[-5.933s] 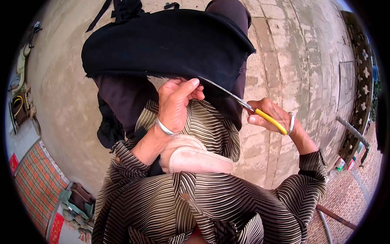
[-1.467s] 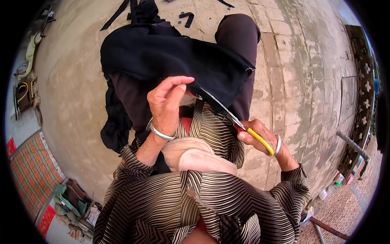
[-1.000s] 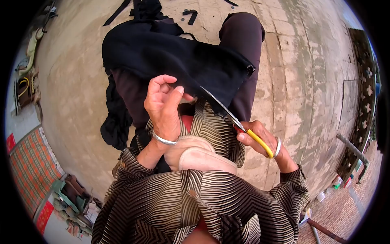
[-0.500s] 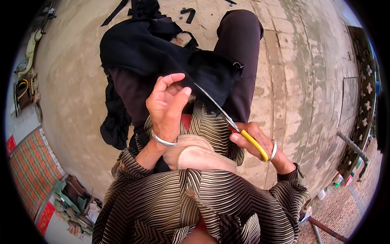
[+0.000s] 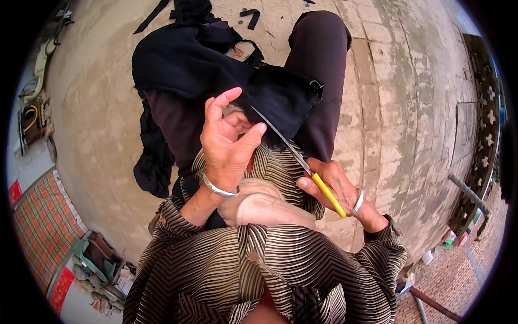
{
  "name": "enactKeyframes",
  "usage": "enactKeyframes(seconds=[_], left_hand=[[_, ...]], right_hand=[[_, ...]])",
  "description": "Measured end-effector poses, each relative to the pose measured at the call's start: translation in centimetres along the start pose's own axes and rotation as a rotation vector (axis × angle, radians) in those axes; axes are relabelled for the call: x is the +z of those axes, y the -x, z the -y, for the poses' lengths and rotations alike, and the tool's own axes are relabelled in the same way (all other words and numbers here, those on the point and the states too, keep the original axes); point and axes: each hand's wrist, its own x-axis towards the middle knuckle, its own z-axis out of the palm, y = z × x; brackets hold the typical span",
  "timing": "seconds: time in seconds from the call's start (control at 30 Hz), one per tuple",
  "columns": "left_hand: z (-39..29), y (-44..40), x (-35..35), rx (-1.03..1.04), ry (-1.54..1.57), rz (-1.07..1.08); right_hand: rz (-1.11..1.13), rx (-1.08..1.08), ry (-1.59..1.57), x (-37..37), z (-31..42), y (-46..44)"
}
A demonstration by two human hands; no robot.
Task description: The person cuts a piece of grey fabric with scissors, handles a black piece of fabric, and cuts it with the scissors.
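A pair of scissors with yellow handles (image 5: 328,195) is gripped in my right hand (image 5: 335,181), its blades slanting up and left. The blade tips lie over the near edge of a dark cloth (image 5: 189,65) draped across my thighs. My left hand (image 5: 226,143) is raised palm up beside the tips, thumb and forefinger spread apart, with nothing visible in it. Whether the scissors touch the cloth I cannot tell. The cloth has frayed edges, and a dark strip of it (image 5: 151,173) hangs down by my left leg.
Dark scraps (image 5: 250,19) lie on the paved ground (image 5: 410,108) beyond my knees. At the left are a checked cloth (image 5: 46,221) and a pile of shoes and bags (image 5: 94,264). A patterned dark wall (image 5: 480,119) runs along the right side.
My left hand has shifted slightly right, with thumb and forefinger wider apart. My right hand and the scissors have moved a little to the left and up.
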Motion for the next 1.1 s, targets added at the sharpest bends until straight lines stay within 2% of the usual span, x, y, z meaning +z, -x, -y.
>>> enactKeyframes(seconds=[0.23,0.3,0.4,0.5,0.73,0.93,1.0,1.1], left_hand=[[0.1,0.1,-0.2,-0.01,-0.036,0.023],[0.2,0.1,-0.3,0.013,-0.038,0.033],[-0.1,0.2,-0.2,-0.001,-0.027,0.032],[0.0,0.4,-0.4,0.01,-0.042,0.028],[-0.1,0.5,0.3,0.018,-0.027,0.063],[0.0,0.5,0.3,0.009,-0.035,0.027],[-0.2,0.7,-0.1,0.002,-0.048,0.114],[-0.4,0.6,0.1,-0.003,-0.049,0.097]], right_hand=[[0.043,-0.061,-0.017,-0.5,-0.2,-0.1],[0.175,-0.011,-0.136,-0.9,-0.1,-0.1],[0.256,0.007,-0.216,-1.3,-0.3,-0.2],[0.244,0.061,-0.223,-1.1,-0.2,-0.4],[0.262,0.015,-0.125,-1.1,-0.3,-0.7],[0.184,-0.024,-0.083,-0.8,0.0,-0.8],[0.107,-0.025,-0.046,-0.5,0.1,-0.8],[0.088,-0.031,-0.036,-0.2,-0.4,-0.8]])
